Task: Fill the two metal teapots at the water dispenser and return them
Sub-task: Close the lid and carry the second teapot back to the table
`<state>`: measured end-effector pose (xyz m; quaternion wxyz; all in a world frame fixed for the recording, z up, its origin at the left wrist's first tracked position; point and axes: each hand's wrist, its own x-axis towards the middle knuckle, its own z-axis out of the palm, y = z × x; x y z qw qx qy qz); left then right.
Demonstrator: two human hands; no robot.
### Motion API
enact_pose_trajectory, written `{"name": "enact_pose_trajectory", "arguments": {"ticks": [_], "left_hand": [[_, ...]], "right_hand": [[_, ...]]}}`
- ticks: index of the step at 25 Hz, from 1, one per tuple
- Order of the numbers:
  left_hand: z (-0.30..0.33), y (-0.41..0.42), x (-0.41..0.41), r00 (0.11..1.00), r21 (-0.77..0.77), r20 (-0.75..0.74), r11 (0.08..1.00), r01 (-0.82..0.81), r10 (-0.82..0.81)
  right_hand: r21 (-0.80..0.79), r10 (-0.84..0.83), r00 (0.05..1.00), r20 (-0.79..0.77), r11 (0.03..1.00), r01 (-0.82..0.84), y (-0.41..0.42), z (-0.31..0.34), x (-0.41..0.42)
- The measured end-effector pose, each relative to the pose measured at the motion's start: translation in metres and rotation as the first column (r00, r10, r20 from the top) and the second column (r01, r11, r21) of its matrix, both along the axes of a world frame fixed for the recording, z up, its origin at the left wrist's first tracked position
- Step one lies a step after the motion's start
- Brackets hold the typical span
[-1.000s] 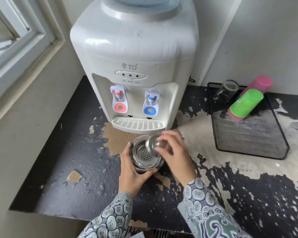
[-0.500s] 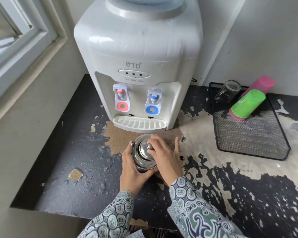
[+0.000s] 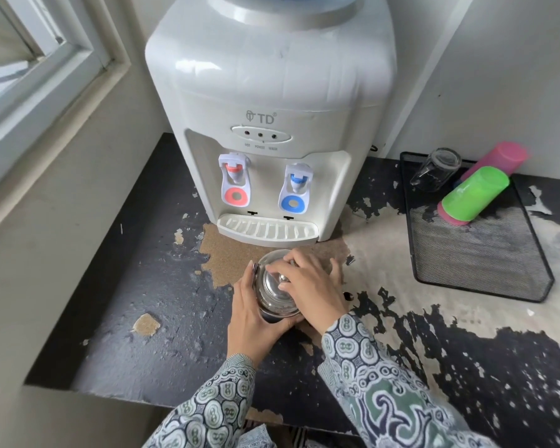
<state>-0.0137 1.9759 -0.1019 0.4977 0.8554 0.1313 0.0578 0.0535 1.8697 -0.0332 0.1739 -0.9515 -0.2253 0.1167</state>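
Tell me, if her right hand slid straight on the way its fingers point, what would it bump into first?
Probably the left hand across the teapot: the right hand points left over the lid, though depth is hard to judge.

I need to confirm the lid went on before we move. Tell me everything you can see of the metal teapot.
The metal teapot is shiny steel, upright on the peeling black counter in front of the dispenser's drip tray. Its domed lid with a small knob sits on top. The left hand wraps its body; the right hand rests on the lid. Spout and handle are hidden.
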Motion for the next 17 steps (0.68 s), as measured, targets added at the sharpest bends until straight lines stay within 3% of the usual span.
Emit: {"name": "enact_pose_trajectory", "arguments": {"ticks": [6,10,14,17], "left_hand": [[0.000,0.000,0.000,1.000,0.028,-0.008,1.000,0.006,-0.006],[0.011,0.012,0.004,0.999,0.178,-0.020,0.983,0.047,-0.044],[0.036,0.029,0.016,0.975,0.405,-0.124,0.888,0.219,-0.184],[0.053,0.038,0.029,0.944,0.384,-0.235,0.870,0.310,-0.233]], "right_hand": [[-0.035,0.069,0.995,-0.077,0.997,-0.072,-0.008,-0.006,0.006],[-0.013,0.097,0.992,-0.083,0.995,-0.099,-0.010,-0.008,0.013],[0.219,0.031,0.990,-0.141,0.976,0.001,-0.014,-0.007,0.018],[0.328,-0.041,0.972,-0.231,0.937,0.118,-0.023,-0.012,0.012]]}}
